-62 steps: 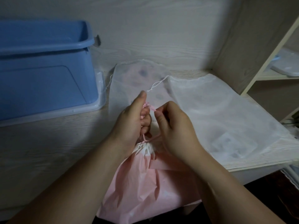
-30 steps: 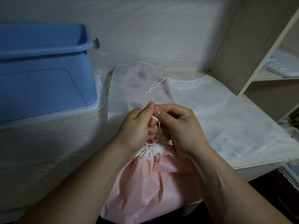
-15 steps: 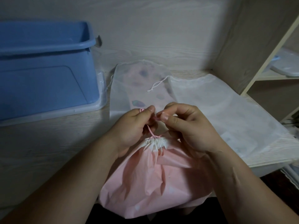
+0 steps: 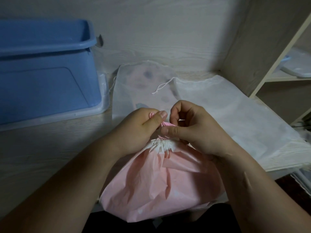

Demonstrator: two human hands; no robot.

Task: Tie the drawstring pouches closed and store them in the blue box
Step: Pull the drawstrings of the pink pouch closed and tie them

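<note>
**Two hands work the cord of a pink drawstring pouch**

Seen from above, a pink pouch (image 4: 161, 184) lies at the near edge of a pale wooden counter (image 4: 42, 148), its white neck gathered tight. Just above the neck, the left hand (image 4: 139, 130) pinches the pink drawstring (image 4: 165, 124) between thumb and curled fingers. The right hand (image 4: 198, 130), close beside it, pinches the same cord with thumb and forefinger. Behind the hands lie flat white pouches (image 4: 227, 118), with a loose white cord (image 4: 162, 86) resting across them. The blue box (image 4: 45, 73) stands at the far left of the counter, well apart from the pink pouch, on a clear plastic tray (image 4: 101, 108). A shelf (image 4: 277, 78) at the right holds a white object, too blurred to identify.
</note>
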